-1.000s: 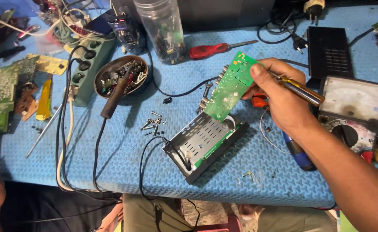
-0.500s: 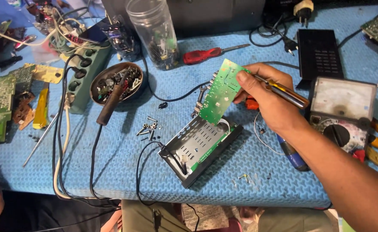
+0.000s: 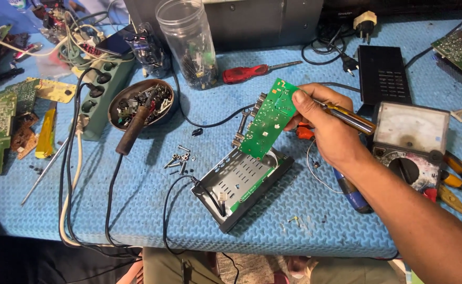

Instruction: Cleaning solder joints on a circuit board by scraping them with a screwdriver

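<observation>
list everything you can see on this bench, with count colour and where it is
circuit board: one, green, tilted up over the case, held
open case: one, dark metal, centre of mat
screwdriver: one, amber handle, in the same hand
red screwdriver: one, behind the board
loose screws: small pile, silver, left of case
soldering iron: one, brown handle, resting on bowl
bowl of parts: one, dark, left of centre
clear jar: one, back centre
power strip: one, green, left
multimeter: one, pale dial, right
black box: one, back right
mat: one, blue
right hand: one, gripping board and screwdriver
left hand: not in view
</observation>
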